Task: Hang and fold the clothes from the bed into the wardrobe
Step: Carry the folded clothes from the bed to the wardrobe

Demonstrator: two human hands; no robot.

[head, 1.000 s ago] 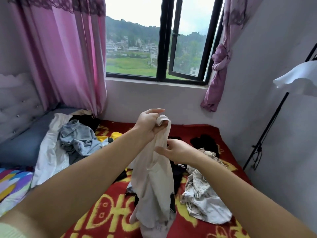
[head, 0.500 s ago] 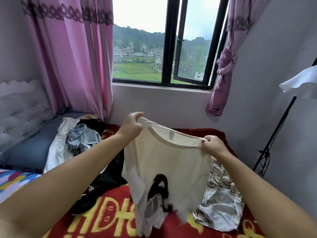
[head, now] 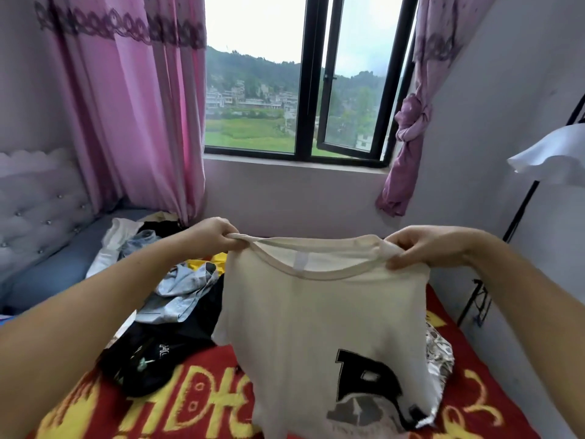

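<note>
- Bed (head: 196,403), red cover with yellow lettering, is carrying the unsorted clothes; no wardrobe is showing, so the carry path cannot be judged, and the remaining work is looking large
- Cream T-shirt (head: 316,318), black letter patch on its front, is hanging spread in the air above the bed, its hem dropping out of view at the bottom edge; risk: the loose hem is likely trailing near the cover and may be dragging or catching on garments beneath if the shirt is lowered carelessly
- Black garment (head: 152,359) is lying just left of the shirt, with a pale blue garment (head: 180,293) bunched partly over it; risk: either one may be getting swept along should the shirt swing leftward
- Patterned grey garment (head: 438,356) is peeking out behind the shirt's right edge; how far the two are touching cannot be told
- Left hand (head: 212,232) is pinching the left shoulder of the shirt at the neckline, fingers curled over the fabric
- Right hand (head: 418,248) is gripping the right shoulder likewise, fingers folded round the seam; risk: both grips are sitting close to the collar, so the neckline may be stretching, and a slip at one hand would be letting the shirt collapse to one side, undoing the spread needed for a hanger or a fold
</note>
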